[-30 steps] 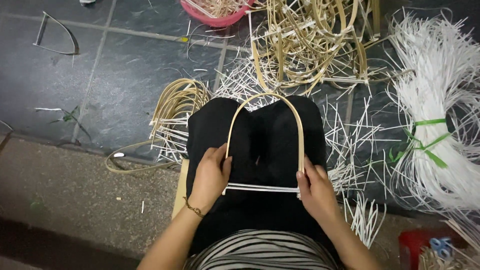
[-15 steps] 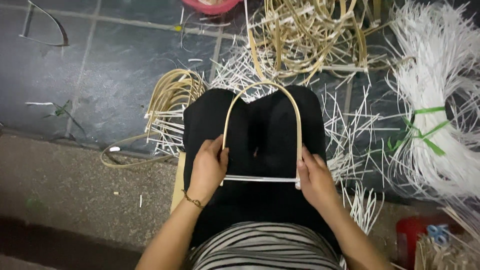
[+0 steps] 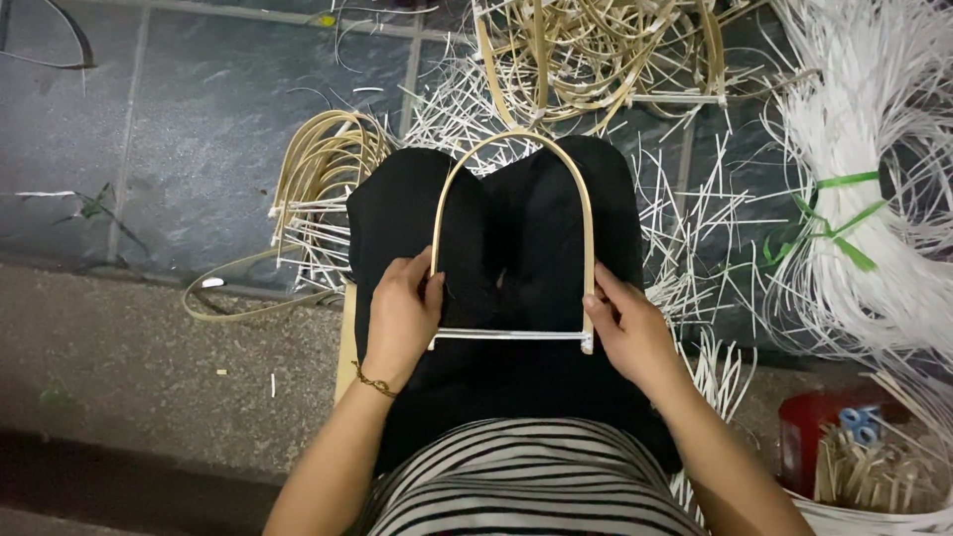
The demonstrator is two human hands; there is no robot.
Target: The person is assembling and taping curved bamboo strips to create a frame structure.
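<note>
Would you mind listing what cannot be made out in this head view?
- Left hand: its fingertips curl round the arch frame, so the grip underneath is hidden.
- Right hand: its palm side is turned away from the camera.
- Red tub: cut off by the bottom right corner; the sticks inside are too small to tell apart.
- White strip bundle: runs off the right edge.
- Bent frames pile: cut off by the top edge.

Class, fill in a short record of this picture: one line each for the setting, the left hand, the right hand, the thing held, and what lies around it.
Setting: dark tiled floor, person seated, black-clad lap
Left hand: grip on the frame's left leg
Right hand: grip on the frame's right leg
Held: arched cane frame with a white crossbar
Around: cane loops, white strips bundle tied green, red container
</note>
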